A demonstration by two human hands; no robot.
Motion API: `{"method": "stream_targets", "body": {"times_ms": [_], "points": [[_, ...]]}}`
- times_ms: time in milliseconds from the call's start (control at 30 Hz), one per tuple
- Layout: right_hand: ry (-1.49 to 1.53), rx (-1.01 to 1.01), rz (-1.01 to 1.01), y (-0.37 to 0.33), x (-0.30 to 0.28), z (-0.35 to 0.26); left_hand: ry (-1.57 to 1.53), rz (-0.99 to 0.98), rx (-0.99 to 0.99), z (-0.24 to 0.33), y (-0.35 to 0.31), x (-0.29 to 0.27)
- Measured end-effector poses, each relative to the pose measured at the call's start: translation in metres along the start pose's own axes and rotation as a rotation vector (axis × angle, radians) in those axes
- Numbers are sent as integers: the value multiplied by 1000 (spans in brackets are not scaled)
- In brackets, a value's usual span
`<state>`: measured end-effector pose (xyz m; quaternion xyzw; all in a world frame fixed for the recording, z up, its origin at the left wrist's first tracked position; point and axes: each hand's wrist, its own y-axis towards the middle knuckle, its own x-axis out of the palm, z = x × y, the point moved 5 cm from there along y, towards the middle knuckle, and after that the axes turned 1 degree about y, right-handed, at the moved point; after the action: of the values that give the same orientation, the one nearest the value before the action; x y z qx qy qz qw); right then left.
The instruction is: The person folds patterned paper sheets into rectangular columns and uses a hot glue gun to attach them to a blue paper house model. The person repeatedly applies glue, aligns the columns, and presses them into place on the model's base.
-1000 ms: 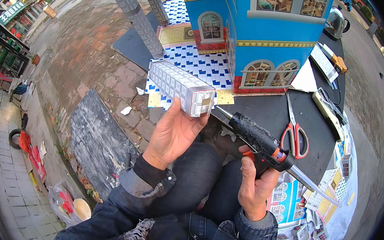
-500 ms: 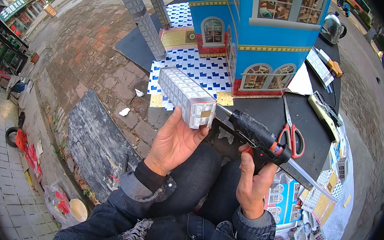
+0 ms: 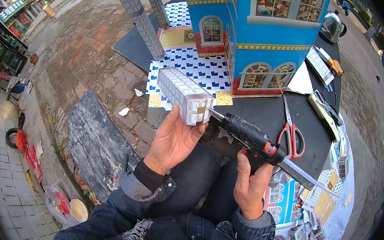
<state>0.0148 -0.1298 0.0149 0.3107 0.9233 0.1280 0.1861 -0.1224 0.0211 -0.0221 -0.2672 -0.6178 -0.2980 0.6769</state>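
Observation:
Between the fingers and thumb of my left hand [image 3: 173,142] is a grey brick-patterned paper box [image 3: 176,89], long and tilted, its end face turned toward me and to the right. My right hand [image 3: 252,186] is closed around the grip of a black hot glue gun [image 3: 247,133]. A clear glue stick [image 3: 306,175] sticks out of the gun's back. The metal nozzle is at the box's end face, close to a small tan patch; whether it touches, I cannot tell. Beyond the box stands a blue model house [image 3: 272,39] on a blue-and-white tiled base [image 3: 202,69].
Orange-handled scissors [image 3: 292,138] lie on the dark table [image 3: 268,112] beside the glue gun. A cream-coloured tool [image 3: 323,115] and a kettle [image 3: 333,27] are farther right. Printed card cut-outs [image 3: 285,199] are spread at lower right. Grey brick-patterned columns [image 3: 140,17] rise at the far left of the base.
The glue gun has moved slightly left, bringing its nozzle from beside the box's right edge to its end face. The box has shifted a little left and down.

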Motion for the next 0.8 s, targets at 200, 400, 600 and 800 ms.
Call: {"method": "stream_targets", "body": {"times_ms": [200, 400, 600, 800], "points": [[-78, -41, 27, -2, -1, 3, 13, 10, 14, 2, 2, 1], [-119, -81, -23, -5, 0, 4, 51, 24, 58, 4, 3, 3], [-64, -84, -17, -2, -5, -10, 186, 5, 90, 6, 5, 2], [16, -69, -18, 5, -3, -17, 411, 35, 151, 3, 3, 1]]}}
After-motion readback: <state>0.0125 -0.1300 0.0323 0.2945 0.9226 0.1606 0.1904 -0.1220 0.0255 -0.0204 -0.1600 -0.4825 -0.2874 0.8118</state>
